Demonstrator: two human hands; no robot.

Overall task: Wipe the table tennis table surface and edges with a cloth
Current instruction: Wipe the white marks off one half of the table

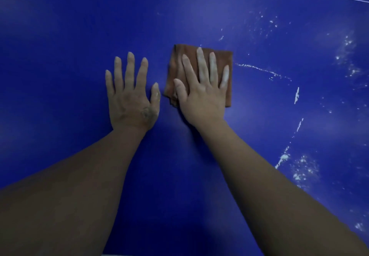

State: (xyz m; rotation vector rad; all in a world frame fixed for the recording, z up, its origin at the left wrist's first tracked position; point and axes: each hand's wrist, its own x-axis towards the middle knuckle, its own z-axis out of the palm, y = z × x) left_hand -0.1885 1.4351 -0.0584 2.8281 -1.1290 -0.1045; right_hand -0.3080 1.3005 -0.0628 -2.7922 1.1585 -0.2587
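The left forearm (79,185) and right forearm (269,176) are bare as far as they show. The left hand (130,98) bears a dark greyish smudge (147,114) on its back near the thumb's base, and pale powder streaks that thumb (156,95). The right hand (201,94) has long, slim fingers (212,66), two of them (ring and little) coated whitish with the same powder

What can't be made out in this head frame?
Head view only:
Table edges: mostly outside the frame.
Cloth middle and the surface beneath: covered by the right hand.
Surface under the left hand: hidden by its palm.
White marks: too blurred to tell residue from scratches.
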